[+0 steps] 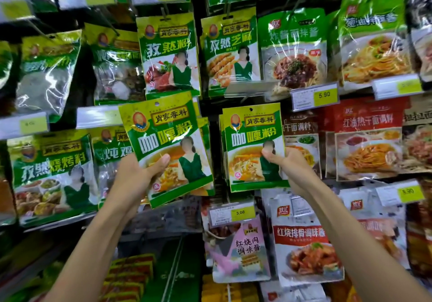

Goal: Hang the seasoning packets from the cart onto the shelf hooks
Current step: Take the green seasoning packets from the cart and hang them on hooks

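Note:
My left hand (138, 175) grips a single green and yellow curry seasoning packet (163, 138), tilted left, with its round hang hole at the top free of any hook. My right hand (286, 163) holds a small stack of the same curry packets (252, 142) upright in front of the dark shelf upright, thumb on the front. Whether the stack's hang hole sits on a hook I cannot tell. More green packets (168, 53) hang on hooks in the row above.
Hanging packets crowd the shelf all round: green seasoning on the left (51, 175), noodle sauces at the right (367, 138), a pink pouch (238, 250) and a white one (304, 243) below. Price tags (314, 98) stick out on hook ends. Boxed goods lie low at bottom centre.

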`<act>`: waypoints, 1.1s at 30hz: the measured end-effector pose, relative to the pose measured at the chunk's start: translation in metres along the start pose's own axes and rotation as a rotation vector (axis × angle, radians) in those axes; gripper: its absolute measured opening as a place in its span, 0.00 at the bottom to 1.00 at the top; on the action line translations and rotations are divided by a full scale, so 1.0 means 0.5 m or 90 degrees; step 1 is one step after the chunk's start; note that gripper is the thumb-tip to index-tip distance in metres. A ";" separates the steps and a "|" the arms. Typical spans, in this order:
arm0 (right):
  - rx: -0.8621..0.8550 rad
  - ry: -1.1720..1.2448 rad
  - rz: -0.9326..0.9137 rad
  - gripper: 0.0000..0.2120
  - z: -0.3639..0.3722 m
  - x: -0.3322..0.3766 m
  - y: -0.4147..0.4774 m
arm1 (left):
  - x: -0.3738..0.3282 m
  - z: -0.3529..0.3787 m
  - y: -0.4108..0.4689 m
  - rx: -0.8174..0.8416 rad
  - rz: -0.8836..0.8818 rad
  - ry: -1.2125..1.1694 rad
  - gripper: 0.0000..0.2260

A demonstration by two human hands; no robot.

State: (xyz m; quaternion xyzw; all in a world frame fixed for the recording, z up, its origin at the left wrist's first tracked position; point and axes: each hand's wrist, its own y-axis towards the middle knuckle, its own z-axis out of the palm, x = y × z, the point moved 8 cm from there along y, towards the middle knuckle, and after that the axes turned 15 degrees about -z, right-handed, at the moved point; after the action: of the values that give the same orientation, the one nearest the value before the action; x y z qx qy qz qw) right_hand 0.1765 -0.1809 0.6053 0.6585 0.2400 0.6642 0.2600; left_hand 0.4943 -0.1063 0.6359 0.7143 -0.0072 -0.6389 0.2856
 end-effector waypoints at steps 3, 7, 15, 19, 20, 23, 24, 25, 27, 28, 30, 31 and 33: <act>0.009 -0.016 -0.008 0.19 -0.004 0.002 0.011 | 0.008 0.004 0.017 0.018 -0.033 -0.028 0.21; 0.015 0.015 0.026 0.12 -0.004 -0.010 0.018 | 0.006 0.019 0.020 0.030 -0.062 -0.065 0.20; 0.002 0.004 0.063 0.13 -0.003 -0.014 0.014 | 0.004 0.031 0.013 0.074 -0.082 -0.062 0.36; -0.024 -0.031 0.074 0.15 0.007 -0.025 0.022 | 0.000 0.044 0.002 0.082 -0.092 -0.061 0.35; -0.040 -0.051 0.073 0.18 0.007 -0.028 0.024 | 0.001 0.047 -0.001 0.080 -0.098 -0.059 0.32; -0.063 -0.112 0.073 0.26 0.008 -0.036 0.033 | 0.003 0.056 -0.010 0.080 -0.093 -0.066 0.22; -0.064 -0.122 0.076 0.26 0.012 -0.038 0.034 | 0.003 0.061 -0.012 0.086 -0.087 -0.066 0.18; -0.063 -0.131 0.080 0.25 0.015 -0.040 0.036 | 0.003 0.066 -0.015 0.095 -0.079 -0.064 0.16; -0.064 -0.159 0.074 0.21 0.014 -0.045 0.043 | 0.007 0.075 -0.018 0.111 -0.071 -0.070 0.14; -0.060 -0.184 0.061 0.19 0.012 -0.044 0.046 | 0.008 0.078 -0.020 0.118 -0.071 -0.076 0.14; -0.044 -0.246 0.027 0.17 0.008 -0.034 0.042 | 0.013 0.086 -0.025 0.139 -0.074 -0.088 0.12; -0.045 -0.282 0.004 0.18 0.002 -0.027 0.035 | 0.017 0.088 -0.028 0.147 -0.077 -0.095 0.11; -0.102 -0.336 -0.062 0.17 -0.023 -0.005 0.014 | 0.023 0.094 -0.035 0.159 -0.078 -0.100 0.13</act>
State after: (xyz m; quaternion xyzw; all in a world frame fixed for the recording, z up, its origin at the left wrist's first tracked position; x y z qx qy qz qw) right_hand 0.1649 -0.1874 0.6077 0.7738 0.1417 0.4734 0.3964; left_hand 0.4470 -0.1148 0.6171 0.6913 -0.0650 -0.7031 0.1534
